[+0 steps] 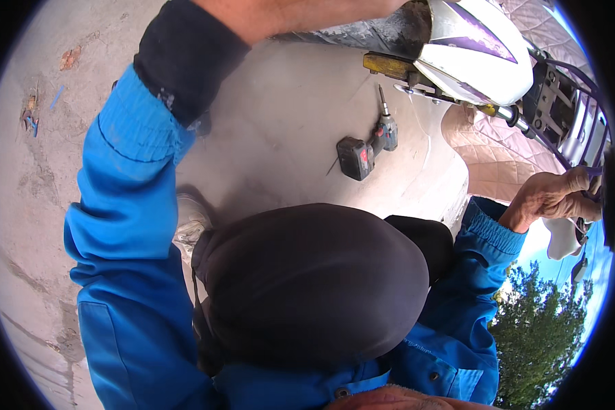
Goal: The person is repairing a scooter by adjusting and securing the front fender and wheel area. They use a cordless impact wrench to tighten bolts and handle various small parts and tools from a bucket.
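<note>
Up at the top edge my left hand reaches across next to the dirty dark tyre of a motorbike; its fingers are out of view. The bike's white body panel with purple marks lies to the right of the tyre. Over at the right rim my right hand is closed, thumb and fingers curled together beside purple cables and the bike's metal parts; what they hold is hidden. On the ground between my arms lies a cordless drill with a long bit pointing away from me.
A yellow block sits under the white panel. Pink quilted cloth hangs behind the bike. My bent knee in dark trousers fills the lower middle. Scraps of litter lie on the concrete at left. A tree stands at lower right.
</note>
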`<state>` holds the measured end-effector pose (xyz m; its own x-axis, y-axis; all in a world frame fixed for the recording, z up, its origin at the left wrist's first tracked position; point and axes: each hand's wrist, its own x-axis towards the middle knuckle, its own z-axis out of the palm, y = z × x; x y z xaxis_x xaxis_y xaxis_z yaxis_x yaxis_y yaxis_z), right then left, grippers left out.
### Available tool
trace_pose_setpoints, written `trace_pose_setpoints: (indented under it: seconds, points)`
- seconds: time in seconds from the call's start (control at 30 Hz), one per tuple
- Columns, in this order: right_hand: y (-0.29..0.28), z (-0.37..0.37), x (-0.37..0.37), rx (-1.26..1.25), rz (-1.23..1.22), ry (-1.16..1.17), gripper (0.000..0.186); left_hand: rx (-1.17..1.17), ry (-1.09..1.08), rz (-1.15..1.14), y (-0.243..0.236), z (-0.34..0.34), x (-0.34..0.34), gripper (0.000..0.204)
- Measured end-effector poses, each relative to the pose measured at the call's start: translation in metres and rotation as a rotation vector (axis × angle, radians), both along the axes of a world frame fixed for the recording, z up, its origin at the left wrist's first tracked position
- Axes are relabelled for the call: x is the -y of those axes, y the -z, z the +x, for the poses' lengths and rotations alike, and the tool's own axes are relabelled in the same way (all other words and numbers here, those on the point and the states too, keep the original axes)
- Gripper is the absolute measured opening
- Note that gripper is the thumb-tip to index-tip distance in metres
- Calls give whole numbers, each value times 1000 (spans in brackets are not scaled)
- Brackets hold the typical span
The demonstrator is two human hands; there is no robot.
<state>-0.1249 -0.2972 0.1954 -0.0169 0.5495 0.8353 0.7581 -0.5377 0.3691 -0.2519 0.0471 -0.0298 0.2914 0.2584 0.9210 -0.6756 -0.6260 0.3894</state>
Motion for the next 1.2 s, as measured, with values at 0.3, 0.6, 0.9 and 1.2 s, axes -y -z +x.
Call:
trace_pose_setpoints:
  seconds: [0.3,0.6,0.9,1.2]
  points:
    - [24,-36,-56,-192,288,-2,48,-517,-206,-292,120,-67,48,73]
    - [27,-49,-81,-180,300,95,33,-490,-278,-329,143,-46,50,71]
    - [30,-48,-85,-152,300,49,23,-583,-308,-379,145,-41,63,68]
    - [22,-51,-81,-123,212,131,34,-588,-342,-527,140,-41,83,66]
